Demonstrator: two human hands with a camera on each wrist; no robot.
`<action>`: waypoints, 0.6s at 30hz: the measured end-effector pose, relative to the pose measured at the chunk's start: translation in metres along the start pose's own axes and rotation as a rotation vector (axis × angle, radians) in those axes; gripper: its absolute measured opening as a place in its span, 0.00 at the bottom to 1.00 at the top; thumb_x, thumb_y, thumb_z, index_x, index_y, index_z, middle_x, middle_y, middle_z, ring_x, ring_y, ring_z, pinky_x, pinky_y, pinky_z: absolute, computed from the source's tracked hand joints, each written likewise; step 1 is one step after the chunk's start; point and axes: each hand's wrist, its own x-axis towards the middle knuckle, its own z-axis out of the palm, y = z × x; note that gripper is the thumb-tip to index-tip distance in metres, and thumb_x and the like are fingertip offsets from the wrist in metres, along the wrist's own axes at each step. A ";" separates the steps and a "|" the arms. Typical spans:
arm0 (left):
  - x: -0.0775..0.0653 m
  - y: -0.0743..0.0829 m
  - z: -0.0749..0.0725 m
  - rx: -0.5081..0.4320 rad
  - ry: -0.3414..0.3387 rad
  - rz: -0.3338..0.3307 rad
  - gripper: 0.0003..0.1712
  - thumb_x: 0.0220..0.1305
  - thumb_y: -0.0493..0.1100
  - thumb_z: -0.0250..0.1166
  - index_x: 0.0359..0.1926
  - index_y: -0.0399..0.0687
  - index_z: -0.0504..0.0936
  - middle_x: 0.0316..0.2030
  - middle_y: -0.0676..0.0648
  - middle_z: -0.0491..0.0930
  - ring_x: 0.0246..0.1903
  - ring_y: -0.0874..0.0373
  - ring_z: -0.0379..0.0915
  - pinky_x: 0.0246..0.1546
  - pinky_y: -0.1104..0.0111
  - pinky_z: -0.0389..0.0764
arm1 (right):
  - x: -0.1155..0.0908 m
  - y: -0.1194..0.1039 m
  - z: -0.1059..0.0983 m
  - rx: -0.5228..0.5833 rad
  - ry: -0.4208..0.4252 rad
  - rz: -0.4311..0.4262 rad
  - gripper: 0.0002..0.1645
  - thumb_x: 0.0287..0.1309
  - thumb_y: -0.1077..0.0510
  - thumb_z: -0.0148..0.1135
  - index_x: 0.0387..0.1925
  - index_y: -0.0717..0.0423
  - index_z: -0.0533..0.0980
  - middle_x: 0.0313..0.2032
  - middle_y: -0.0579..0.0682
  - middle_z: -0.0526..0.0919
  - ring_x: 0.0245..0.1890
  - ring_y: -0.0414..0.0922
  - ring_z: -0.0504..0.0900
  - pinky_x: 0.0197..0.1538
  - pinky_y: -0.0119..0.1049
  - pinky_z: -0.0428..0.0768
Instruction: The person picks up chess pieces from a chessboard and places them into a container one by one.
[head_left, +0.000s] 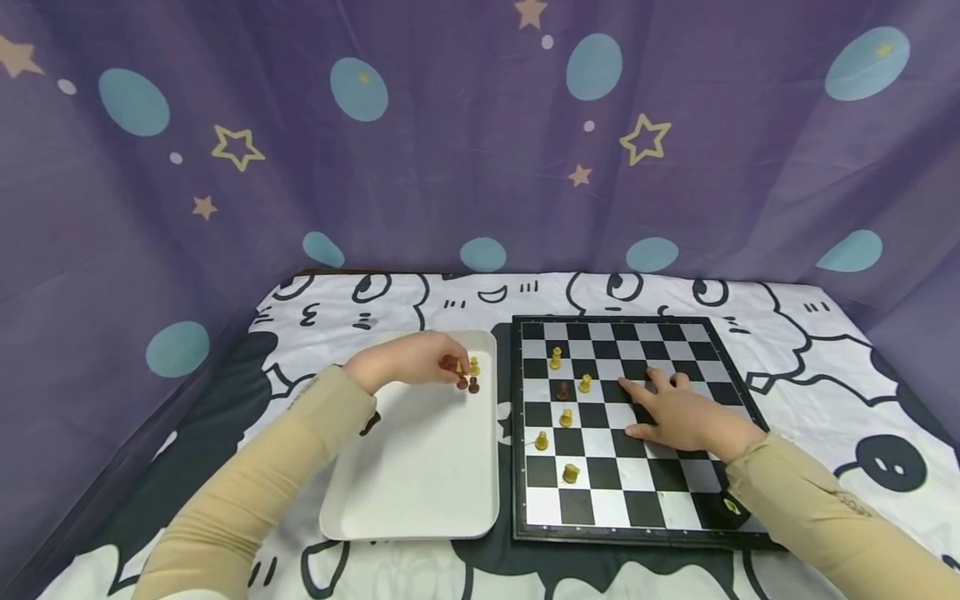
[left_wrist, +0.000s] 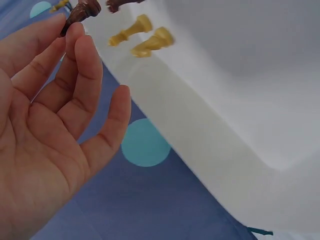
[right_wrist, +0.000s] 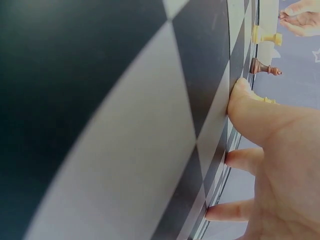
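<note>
My left hand (head_left: 412, 358) is over the far right part of the white tray (head_left: 420, 475). Its thumb and fingertips pinch a dark brown chess piece (left_wrist: 84, 12), whose kind cannot be told. Close by in the tray are a yellow chess piece (head_left: 475, 366) and a brown chess piece (head_left: 474, 385). On the right, my right hand (head_left: 686, 417) lies spread over the chessboard (head_left: 517, 433), its fingertips (right_wrist: 215, 213) on the squares and nothing held. Left of it on the board stand several yellow pieces (head_left: 585, 383) and one brown piece (head_left: 562, 391).
The tray and board sit side by side on a cloth (head_left: 810, 400) with black-and-white cartoon faces. Behind them hangs a purple curtain (head_left: 435, 183) with stars and blue ovals. More yellow pieces (head_left: 571, 473) stand along the board's left side.
</note>
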 end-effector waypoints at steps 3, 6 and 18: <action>0.001 -0.004 0.003 0.003 -0.006 -0.003 0.06 0.60 0.35 0.62 0.39 0.43 0.84 0.25 0.53 0.75 0.26 0.64 0.65 0.33 0.71 0.70 | 0.000 0.000 0.000 -0.004 -0.002 -0.004 0.47 0.55 0.30 0.53 0.69 0.52 0.60 0.63 0.74 0.58 0.54 0.73 0.62 0.44 0.63 0.74; 0.003 -0.008 0.007 0.018 -0.006 0.003 0.06 0.59 0.35 0.63 0.38 0.42 0.84 0.23 0.53 0.74 0.25 0.64 0.64 0.32 0.72 0.69 | -0.001 -0.001 -0.001 -0.008 -0.001 -0.004 0.47 0.55 0.31 0.54 0.69 0.52 0.60 0.62 0.74 0.58 0.54 0.74 0.62 0.43 0.64 0.74; 0.009 -0.009 0.013 0.049 -0.041 -0.059 0.04 0.60 0.35 0.64 0.37 0.43 0.84 0.28 0.51 0.78 0.29 0.62 0.67 0.35 0.71 0.71 | -0.001 -0.002 -0.001 -0.009 -0.005 0.009 0.46 0.56 0.32 0.53 0.69 0.52 0.59 0.63 0.74 0.57 0.56 0.74 0.61 0.43 0.65 0.74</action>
